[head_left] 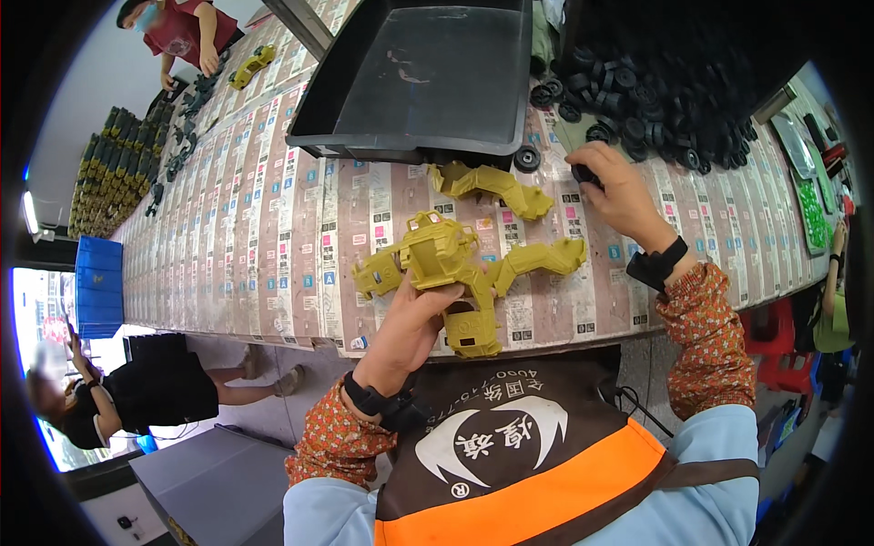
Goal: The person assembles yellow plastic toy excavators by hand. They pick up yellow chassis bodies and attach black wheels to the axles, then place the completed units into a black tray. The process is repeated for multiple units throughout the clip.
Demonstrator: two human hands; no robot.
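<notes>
My left hand (405,332) is closed around a mustard-yellow plastic toy vehicle body (439,253), held just above the table's near edge. Yellow sections stick out from it to the left and toward me. Another angular yellow piece (546,258) extends to its right; whether it is joined on, I cannot tell. Beyond that lies a separate yellow piece (496,188), just in front of the black tray. My right hand (626,196) pinches a small black wheel (584,173) between thumb and fingers, partly hidden, close to the wheel pile. A loose black wheel (527,159) rests by the tray's corner.
A large black tray (410,146) stands at the back middle. Right of it spreads a heap of black wheels (642,91). Along the paper-covered table (264,237), dark parts and a yellow toy (252,67) lie near a co-worker (187,32). Blue crates (98,287) stand left.
</notes>
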